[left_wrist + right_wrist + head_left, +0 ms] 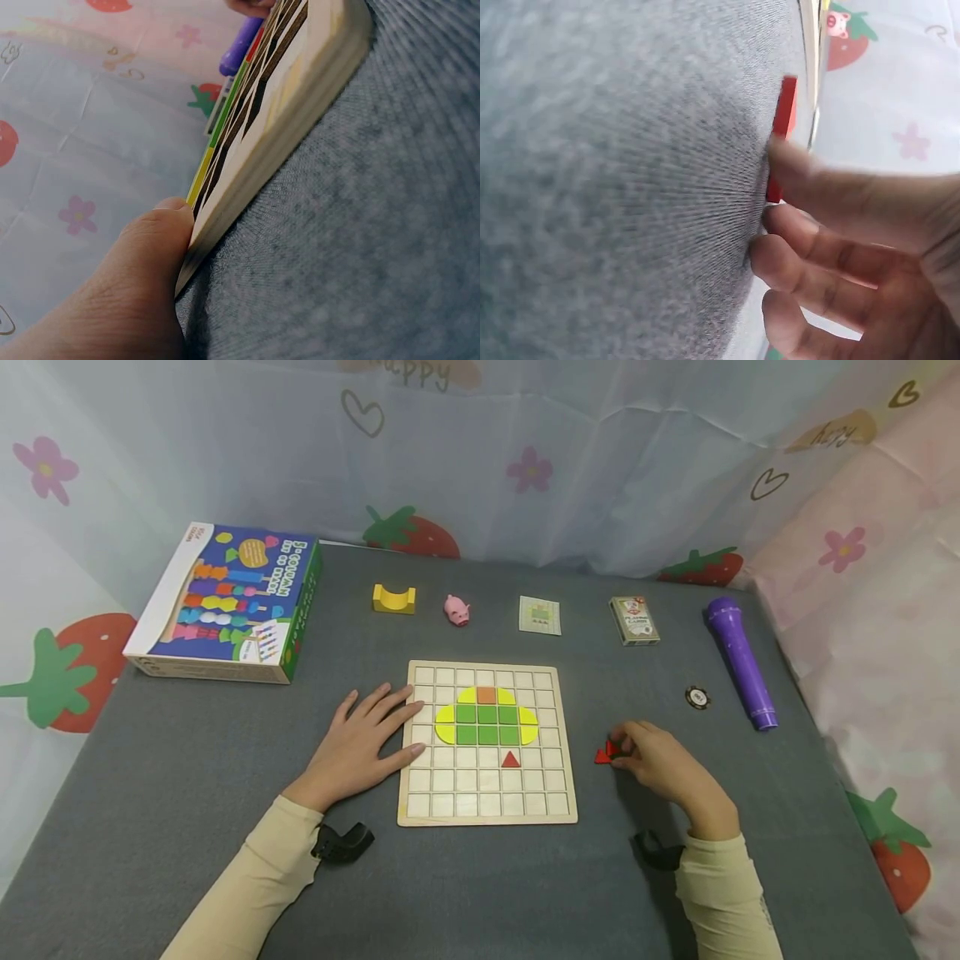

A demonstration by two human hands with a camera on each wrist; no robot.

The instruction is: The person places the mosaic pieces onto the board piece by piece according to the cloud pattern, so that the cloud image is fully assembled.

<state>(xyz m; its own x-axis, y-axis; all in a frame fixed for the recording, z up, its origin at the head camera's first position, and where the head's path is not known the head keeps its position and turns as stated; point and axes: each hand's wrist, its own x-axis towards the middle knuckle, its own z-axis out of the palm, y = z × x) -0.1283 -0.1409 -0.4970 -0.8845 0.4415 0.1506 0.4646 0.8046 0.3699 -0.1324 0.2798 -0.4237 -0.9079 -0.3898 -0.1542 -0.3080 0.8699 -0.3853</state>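
A square wooden grid board point(422, 810) lies on the grey cloth. On it sit several green square tiles point(487, 735), yellow rounded tiles point(528, 732), an orange square point(486, 696) and a red triangle tile point(511, 760). My left hand point(362, 745) rests with spread fingers on the board's left edge; its thumb point(154, 232) touches the rim in the left wrist view. Right of the board, my right hand point(660, 760) pinches at small red triangle pieces point(602, 757) on the cloth. In the right wrist view the thumb partly hides a red piece point(784, 109).
A game box point(232, 602) stands back left. Along the back lie a yellow block point(393, 602), a pink pig figure point(456, 610), a pattern card point(539, 615) and a playing card box point(634, 621). A black-and-white chip point(697, 697) and purple microphone-shaped tube point(742, 664) lie right.
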